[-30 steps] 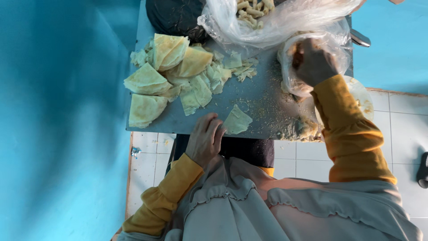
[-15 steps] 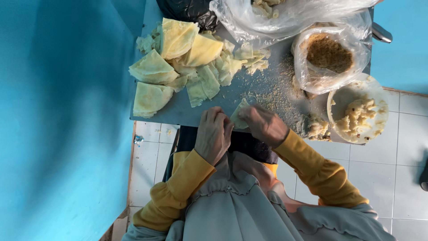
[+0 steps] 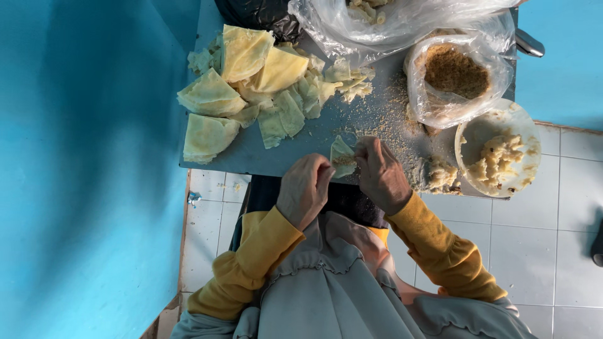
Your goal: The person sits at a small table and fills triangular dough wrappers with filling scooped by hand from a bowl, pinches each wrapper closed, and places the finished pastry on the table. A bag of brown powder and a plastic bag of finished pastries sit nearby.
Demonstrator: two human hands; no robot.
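Note:
Both hands meet at the near edge of a grey table [image 3: 314, 135]. My left hand [image 3: 304, 188] and my right hand [image 3: 379, 172] pinch a small pale yellow-green wrapper piece [image 3: 341, 152] between their fingertips, with some brown crumb filling on it. Farther back lies a pile of folded pale yellow wrappers [image 3: 251, 75], some cut into strips. Brown crumbs are scattered over the table surface around the held piece.
A clear plastic bag of brown crumbs [image 3: 455, 72] sits at the right. A white bowl with pale yellow mash [image 3: 499, 150] stands at the table's right corner. Another clear bag [image 3: 389, 19] lies at the back. A blue wall [image 3: 81, 157] is to the left, white floor tiles below.
My right hand came back from the crumb bag to the table's near edge and joined my left hand on the small wrapper piece, which now carries crumbs.

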